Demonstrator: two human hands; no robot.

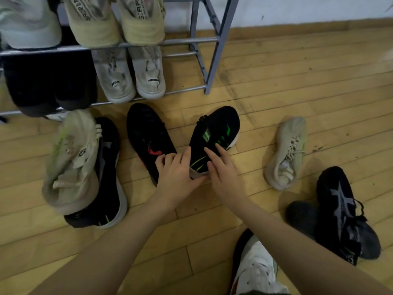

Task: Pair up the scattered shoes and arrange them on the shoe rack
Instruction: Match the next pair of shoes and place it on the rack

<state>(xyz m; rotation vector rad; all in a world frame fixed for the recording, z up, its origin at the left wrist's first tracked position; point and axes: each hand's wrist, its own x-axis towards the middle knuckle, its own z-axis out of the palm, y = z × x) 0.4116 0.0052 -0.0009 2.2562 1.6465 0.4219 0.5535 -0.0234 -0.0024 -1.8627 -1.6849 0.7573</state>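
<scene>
Left hand (177, 174): fingers curled on the heel of the black shoe with green stripes (214, 133), at the centre.
Right hand (223, 171): fingers straight, touching that shoe.
Floor (297, 86): yellow wood planks; black shoe with red mark (148, 137) just beside, at 9 o'clock.
Shoe rack (212, 39): at 11 o'clock, carries beige, grey and black pairs.

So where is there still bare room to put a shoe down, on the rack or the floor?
Bare rack rails show right of the grey pair. Bare floor stretches right of the rack leg, above the beige shoe. It is crowded left, where a beige shoe lies on a black one, and around both hands.
</scene>
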